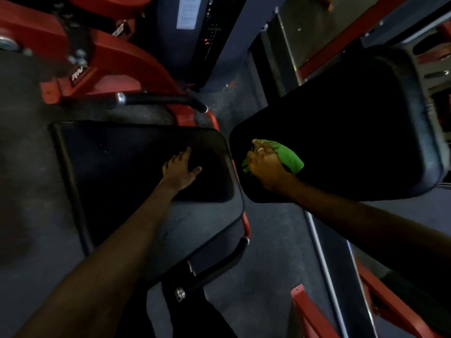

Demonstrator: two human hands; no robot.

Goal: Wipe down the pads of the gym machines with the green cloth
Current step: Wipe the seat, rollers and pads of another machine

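Note:
Two black machine pads fill the middle of the head view. My left hand (pixel 180 168) rests flat with spread fingers on the left seat pad (pixel 109 167). Over the lower left part of the right back pad (pixel 341 132), my right hand (pixel 264 164) presses the bunched green cloth (pixel 289 157) against the surface. The cloth sticks out beyond the hand to the right and a little below the wrist side. A ring shows on one finger of the right hand.
Red machine frame (pixel 117 59) and a black handle bar (pixel 161 100) stand behind the seat pad. Another black grip (pixel 219 267) and red tube run along its right edge. Red frame rails (pixel 314 313) lie at bottom right. Grey floor (pixel 263 252) shows between the pads.

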